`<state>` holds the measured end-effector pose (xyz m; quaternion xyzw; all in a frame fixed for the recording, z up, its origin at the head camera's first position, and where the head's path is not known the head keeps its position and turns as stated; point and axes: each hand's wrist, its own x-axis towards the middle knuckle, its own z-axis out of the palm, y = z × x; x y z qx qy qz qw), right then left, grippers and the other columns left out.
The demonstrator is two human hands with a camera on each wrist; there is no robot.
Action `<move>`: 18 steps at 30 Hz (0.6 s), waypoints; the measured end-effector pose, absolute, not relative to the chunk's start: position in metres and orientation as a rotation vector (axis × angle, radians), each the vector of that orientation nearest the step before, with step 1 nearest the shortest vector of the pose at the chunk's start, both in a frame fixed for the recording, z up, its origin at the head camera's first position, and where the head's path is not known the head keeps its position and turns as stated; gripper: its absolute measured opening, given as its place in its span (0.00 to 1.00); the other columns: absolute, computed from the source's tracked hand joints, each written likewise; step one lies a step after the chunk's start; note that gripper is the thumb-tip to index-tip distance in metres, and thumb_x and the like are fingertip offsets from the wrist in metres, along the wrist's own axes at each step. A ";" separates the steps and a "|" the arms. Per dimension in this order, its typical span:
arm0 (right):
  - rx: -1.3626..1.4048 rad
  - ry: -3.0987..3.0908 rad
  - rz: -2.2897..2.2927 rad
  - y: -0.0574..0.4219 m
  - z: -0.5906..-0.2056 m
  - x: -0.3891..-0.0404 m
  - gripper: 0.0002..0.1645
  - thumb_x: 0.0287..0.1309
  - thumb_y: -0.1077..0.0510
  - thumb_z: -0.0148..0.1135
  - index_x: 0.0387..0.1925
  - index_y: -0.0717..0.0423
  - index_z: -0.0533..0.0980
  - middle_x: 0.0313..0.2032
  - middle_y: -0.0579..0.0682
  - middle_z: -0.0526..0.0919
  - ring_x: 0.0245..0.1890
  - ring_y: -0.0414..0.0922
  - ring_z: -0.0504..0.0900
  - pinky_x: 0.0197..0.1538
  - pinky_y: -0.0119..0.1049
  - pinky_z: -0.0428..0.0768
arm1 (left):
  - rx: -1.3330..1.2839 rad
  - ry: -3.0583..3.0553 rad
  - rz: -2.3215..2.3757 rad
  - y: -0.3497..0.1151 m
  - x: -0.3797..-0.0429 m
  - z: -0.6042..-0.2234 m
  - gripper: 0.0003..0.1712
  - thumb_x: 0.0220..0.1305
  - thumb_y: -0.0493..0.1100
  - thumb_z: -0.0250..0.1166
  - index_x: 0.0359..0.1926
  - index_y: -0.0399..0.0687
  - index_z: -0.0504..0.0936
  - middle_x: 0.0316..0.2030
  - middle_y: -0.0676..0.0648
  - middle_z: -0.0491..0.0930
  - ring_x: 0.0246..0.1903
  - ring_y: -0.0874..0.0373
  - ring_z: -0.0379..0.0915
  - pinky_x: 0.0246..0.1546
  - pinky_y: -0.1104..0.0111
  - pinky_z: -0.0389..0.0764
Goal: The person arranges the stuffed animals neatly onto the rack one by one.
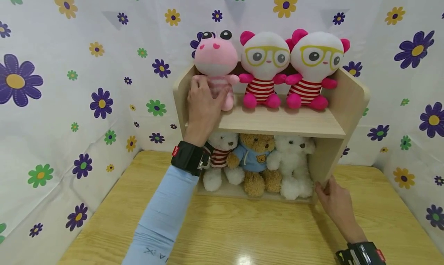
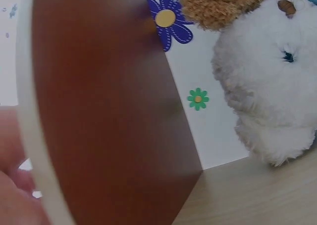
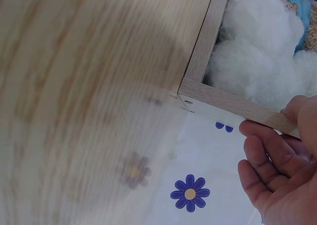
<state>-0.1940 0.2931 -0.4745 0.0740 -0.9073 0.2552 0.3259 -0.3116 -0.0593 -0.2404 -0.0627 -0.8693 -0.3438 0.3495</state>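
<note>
On the upper tier of the small wooden shelf (image 1: 284, 122), my left hand (image 1: 205, 99) holds a pink hippo plush (image 1: 216, 56) by its body, fingers on one side and thumb on the other. The left wrist view shows only part of that hand (image 2: 12, 180) at its left edge. My right hand (image 1: 336, 199) pinches the low front edge of the shelf's right side panel (image 1: 333, 153). In the right wrist view its thumb is on the inner side of the panel (image 3: 233, 101) and the fingers on the outer side.
Beside the hippo sit two panda plushes with yellow glasses (image 1: 266, 56) (image 1: 317, 56). Below are a striped-shirt bear (image 1: 220, 157), a brown bear in blue (image 1: 254, 157) and a white bear (image 1: 293, 164). The shelf stands on a wooden table (image 1: 243, 226) before a flowered backdrop (image 1: 138, 26).
</note>
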 end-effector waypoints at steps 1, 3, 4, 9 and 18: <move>0.197 -2.375 0.667 0.293 -0.475 -0.194 0.13 0.59 0.67 0.65 0.42 0.71 0.74 0.19 0.55 0.78 0.15 0.36 0.67 0.17 0.30 0.66 | -0.180 -2.263 -0.876 -0.060 -0.309 -0.241 0.29 0.67 0.56 0.68 0.51 0.36 0.74 0.52 0.36 0.72 0.54 0.40 0.75 0.58 0.53 0.75; 0.203 -2.369 0.659 0.294 -0.475 -0.194 0.13 0.58 0.67 0.66 0.42 0.71 0.74 0.19 0.55 0.77 0.15 0.36 0.67 0.17 0.31 0.66 | -0.215 -2.282 -0.849 -0.062 -0.305 -0.241 0.25 0.68 0.54 0.67 0.51 0.36 0.77 0.52 0.36 0.74 0.53 0.40 0.75 0.57 0.53 0.75; 0.203 -2.366 0.657 0.294 -0.475 -0.194 0.12 0.58 0.67 0.66 0.41 0.70 0.74 0.19 0.55 0.77 0.16 0.36 0.68 0.17 0.31 0.66 | -0.235 -2.294 -0.839 -0.062 -0.302 -0.241 0.24 0.68 0.53 0.67 0.51 0.37 0.78 0.51 0.36 0.75 0.52 0.41 0.75 0.55 0.53 0.76; 0.201 -2.365 0.657 0.294 -0.475 -0.195 0.12 0.58 0.67 0.66 0.40 0.69 0.73 0.19 0.54 0.77 0.16 0.36 0.68 0.18 0.31 0.66 | -0.366 -2.366 -0.759 -0.065 -0.291 -0.239 0.17 0.71 0.53 0.64 0.46 0.44 0.85 0.44 0.42 0.81 0.44 0.48 0.77 0.46 0.56 0.78; 0.219 -2.327 0.626 0.293 -0.477 -0.195 0.11 0.55 0.68 0.69 0.36 0.67 0.74 0.17 0.50 0.76 0.16 0.26 0.61 0.16 0.26 0.62 | -0.510 -2.518 -0.687 -0.068 -0.291 -0.244 0.23 0.75 0.55 0.58 0.62 0.49 0.83 0.59 0.44 0.80 0.54 0.49 0.76 0.54 0.56 0.79</move>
